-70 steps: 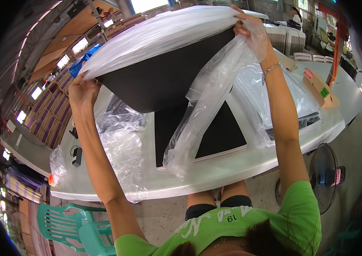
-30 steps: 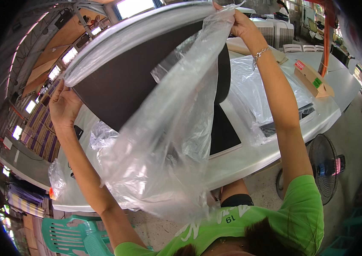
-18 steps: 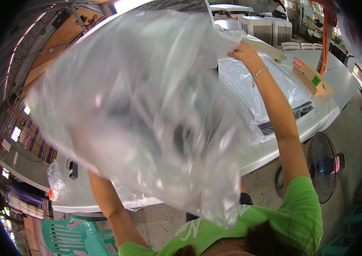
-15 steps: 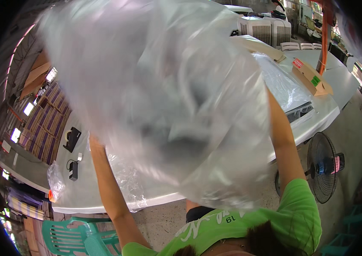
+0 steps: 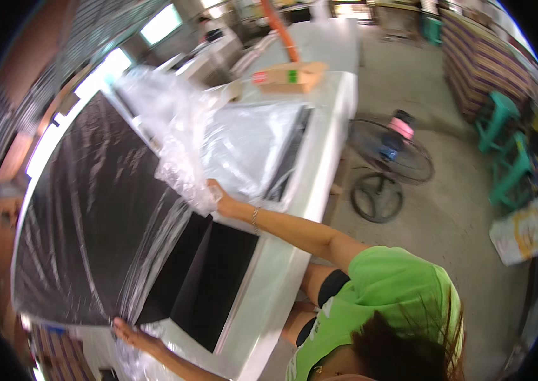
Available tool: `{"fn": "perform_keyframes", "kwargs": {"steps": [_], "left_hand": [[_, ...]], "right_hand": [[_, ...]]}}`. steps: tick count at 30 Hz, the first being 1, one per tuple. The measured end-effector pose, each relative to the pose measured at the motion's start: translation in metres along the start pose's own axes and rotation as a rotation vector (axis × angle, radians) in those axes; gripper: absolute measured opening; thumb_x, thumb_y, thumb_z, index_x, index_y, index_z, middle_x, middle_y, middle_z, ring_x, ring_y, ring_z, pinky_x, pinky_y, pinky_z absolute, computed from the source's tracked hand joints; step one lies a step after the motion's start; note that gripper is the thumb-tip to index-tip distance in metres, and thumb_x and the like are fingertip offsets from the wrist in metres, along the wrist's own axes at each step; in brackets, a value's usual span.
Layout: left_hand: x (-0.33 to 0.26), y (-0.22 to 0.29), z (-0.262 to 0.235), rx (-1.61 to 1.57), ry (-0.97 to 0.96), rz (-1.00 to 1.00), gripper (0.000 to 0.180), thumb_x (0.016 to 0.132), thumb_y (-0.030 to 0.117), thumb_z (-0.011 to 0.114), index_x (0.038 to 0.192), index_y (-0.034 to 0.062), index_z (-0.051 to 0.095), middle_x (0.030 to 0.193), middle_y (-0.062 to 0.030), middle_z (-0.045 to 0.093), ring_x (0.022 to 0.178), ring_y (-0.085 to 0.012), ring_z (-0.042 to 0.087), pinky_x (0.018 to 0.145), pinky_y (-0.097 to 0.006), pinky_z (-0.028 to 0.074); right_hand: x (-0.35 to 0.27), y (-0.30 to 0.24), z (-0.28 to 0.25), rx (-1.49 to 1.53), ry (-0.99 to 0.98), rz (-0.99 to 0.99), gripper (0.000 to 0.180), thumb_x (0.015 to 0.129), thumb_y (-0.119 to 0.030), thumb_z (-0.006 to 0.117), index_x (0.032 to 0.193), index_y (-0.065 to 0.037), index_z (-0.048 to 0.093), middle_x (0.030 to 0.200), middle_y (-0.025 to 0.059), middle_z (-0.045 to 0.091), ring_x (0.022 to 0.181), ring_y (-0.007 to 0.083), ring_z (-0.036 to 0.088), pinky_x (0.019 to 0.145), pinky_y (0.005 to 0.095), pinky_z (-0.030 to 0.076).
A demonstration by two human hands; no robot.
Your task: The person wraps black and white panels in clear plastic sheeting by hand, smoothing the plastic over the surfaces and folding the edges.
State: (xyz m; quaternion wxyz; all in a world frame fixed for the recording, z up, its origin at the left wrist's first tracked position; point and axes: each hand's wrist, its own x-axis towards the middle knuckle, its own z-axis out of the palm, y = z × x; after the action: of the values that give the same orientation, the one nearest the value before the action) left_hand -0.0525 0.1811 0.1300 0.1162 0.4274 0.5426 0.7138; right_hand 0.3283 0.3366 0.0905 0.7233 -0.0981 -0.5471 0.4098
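Note:
A large flat black panel (image 5: 215,289) lies on the white table, with a clear plastic bag (image 5: 91,209) over its left part. The end nearest me is bare and shows a fold or step across it. At the panel's far side, my right hand (image 5: 221,200) is closed on bunched plastic. My left hand (image 5: 132,333) pinches the bag's edge at the panel's near side, its fingertips partly hidden. Loose plastic rises in a crumpled heap beyond my right hand.
Another plastic-wrapped flat panel (image 5: 253,149) lies farther along the table. Behind it is an open cardboard box (image 5: 291,77) beside an orange post (image 5: 280,32). A standing fan (image 5: 391,149) is on the floor at right, with green stools (image 5: 509,168) and a white sack (image 5: 519,232) beyond.
The plastic bag, held up before me earlier, is now down over the black panel. Both hands have lowered to the left, and the view has turned right.

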Motion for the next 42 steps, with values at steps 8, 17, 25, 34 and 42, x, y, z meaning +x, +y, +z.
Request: {"fn": "perform_keyframes", "kwargs": {"steps": [8, 17, 25, 34, 42], "left_hand": [[-0.002, 0.025, 0.095, -0.055, -0.402, 0.342, 0.078, 0.087, 0.047, 0.058, 0.137, -0.0087, 0.034, 0.139, -0.0248, 0.037, 0.124, -0.0303, 0.043, 0.103, -0.037, 0.036], [-0.138, 0.088, 0.241, -0.571, -0.917, -0.154, 0.081, 0.086, 0.044, 0.060, 0.140, -0.0084, 0.028, 0.140, -0.0204, 0.036, 0.124, -0.0287, 0.042, 0.106, -0.037, 0.032], [-0.279, 0.065, 0.274, -0.567, -1.172, 0.004, 0.066, 0.090, 0.038, 0.058, 0.141, 0.0066, 0.031, 0.144, -0.0147, 0.031, 0.131, -0.0273, 0.033, 0.109, -0.040, 0.024], [-0.342, 0.021, 0.245, -0.579, -1.505, -0.013, 0.030, 0.094, 0.019, 0.049, 0.115, -0.0023, 0.055, 0.119, -0.0145, 0.053, 0.112, -0.0267, 0.049, 0.102, -0.038, 0.032], [-0.316, 0.064, 0.202, -0.439, -1.705, 0.111, 0.046, 0.089, 0.011, 0.046, 0.134, 0.0081, 0.044, 0.130, -0.0156, 0.044, 0.115, -0.0259, 0.045, 0.101, -0.038, 0.031]], "right_hand": [[-0.078, -0.189, -0.044, -0.348, 0.297, -0.170, 0.013, 0.083, -0.008, 0.063, 0.095, -0.003, 0.063, 0.090, -0.0025, 0.061, 0.080, 0.0033, 0.053, 0.069, 0.0217, 0.045], [-0.223, -0.353, -0.058, -1.013, 0.710, -0.188, 0.034, 0.081, -0.010, 0.060, 0.112, 0.004, 0.057, 0.102, 0.0025, 0.061, 0.093, 0.0069, 0.051, 0.085, 0.0249, 0.042], [-0.343, -0.414, -0.010, -1.337, 1.144, -0.148, 0.052, 0.078, 0.000, 0.064, 0.126, 0.005, 0.047, 0.121, 0.0143, 0.055, 0.116, 0.0197, 0.049, 0.101, 0.0327, 0.035], [-0.426, -0.417, -0.017, -1.843, 1.059, -0.008, 0.023, 0.062, 0.002, 0.059, 0.083, 0.004, 0.050, 0.080, 0.0227, 0.057, 0.073, 0.0375, 0.049, 0.070, 0.0389, 0.042], [-0.416, -0.401, -0.038, -1.864, 1.191, 0.239, 0.034, 0.064, 0.000, 0.061, 0.098, 0.000, 0.060, 0.095, 0.0187, 0.063, 0.093, 0.0378, 0.059, 0.078, 0.0408, 0.046]]}}
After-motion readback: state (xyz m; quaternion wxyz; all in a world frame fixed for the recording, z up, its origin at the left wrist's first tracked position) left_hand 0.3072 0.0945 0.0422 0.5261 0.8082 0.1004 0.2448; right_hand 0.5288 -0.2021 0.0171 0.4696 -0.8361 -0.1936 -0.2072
